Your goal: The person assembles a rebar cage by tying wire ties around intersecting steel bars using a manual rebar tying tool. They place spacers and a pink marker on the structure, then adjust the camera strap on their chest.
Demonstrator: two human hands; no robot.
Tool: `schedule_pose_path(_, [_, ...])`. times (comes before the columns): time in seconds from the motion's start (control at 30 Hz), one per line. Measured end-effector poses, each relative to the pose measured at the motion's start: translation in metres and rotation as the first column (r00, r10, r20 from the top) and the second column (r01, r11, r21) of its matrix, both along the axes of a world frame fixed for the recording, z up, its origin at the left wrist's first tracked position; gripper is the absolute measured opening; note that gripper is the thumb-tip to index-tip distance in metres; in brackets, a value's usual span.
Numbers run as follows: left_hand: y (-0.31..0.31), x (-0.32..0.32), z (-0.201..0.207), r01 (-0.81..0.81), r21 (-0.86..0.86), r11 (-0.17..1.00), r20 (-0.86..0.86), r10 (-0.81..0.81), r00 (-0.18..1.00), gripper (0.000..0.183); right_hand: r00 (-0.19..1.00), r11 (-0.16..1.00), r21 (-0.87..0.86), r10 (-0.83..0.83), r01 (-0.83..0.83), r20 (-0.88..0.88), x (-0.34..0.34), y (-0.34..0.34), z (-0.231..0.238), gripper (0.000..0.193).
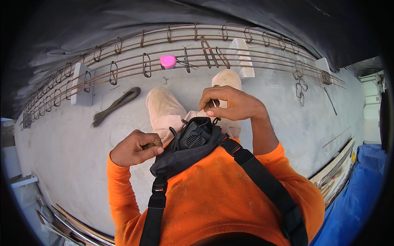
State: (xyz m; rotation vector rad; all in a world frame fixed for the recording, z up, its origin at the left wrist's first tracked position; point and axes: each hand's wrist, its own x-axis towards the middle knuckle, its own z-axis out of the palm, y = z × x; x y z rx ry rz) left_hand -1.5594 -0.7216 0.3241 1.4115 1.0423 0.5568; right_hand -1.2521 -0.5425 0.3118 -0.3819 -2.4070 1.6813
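Note:
My left hand (137,148) is closed in a pinch at the left side of a black pouch (172,160), with thin wire (155,142) between thumb and fingers. Opposite it, my right hand (234,103) hovers above the pouch's right corner, thumb and fingertips together; whatever they hold is too fine to make out. A black device with a vented grille (194,138) sits in the pouch, which hangs from black straps over my orange top. Past my knees runs a rebar cage (131,70). On it rest a pink tape measure (168,62) and pincers with reddish-brown handles (210,53).
A bundle of tie wire (117,105) lies on the grey floor (273,164) at left. Pale blocks (82,88) prop the cages. Loose stirrups (301,91) and a thin rod tool (330,101) lie at right, near long boards (334,174) and a blue tarp (357,197).

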Motion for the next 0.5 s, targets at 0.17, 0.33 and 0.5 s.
schedule_pose_path(0.17, [0.068, 0.005, -0.052, -0.174, 0.152, 0.973, 0.137, 0.154, 0.979, 0.031, 0.939, 0.989, -0.117, -0.046, 0.091, 0.342, 0.024, -0.027, 0.002, 0.021])
schedule_pose_path(0.33, [0.118, 0.048, -0.041, 0.266, 0.239, 0.934, 0.128, -0.302, 0.945, 0.036, 0.954, 0.954, 0.092, -0.291, 0.284, 0.07, 0.018, -0.051, 0.0, 0.011])
schedule_pose_path(0.5, [0.137, 0.056, -0.025, 0.534, 0.175, 0.827, 0.061, -0.551, 0.832, 0.038, 0.762, 0.757, -0.198, -0.644, 0.622, -0.07, -0.006, -0.092, -0.003, 0.01])
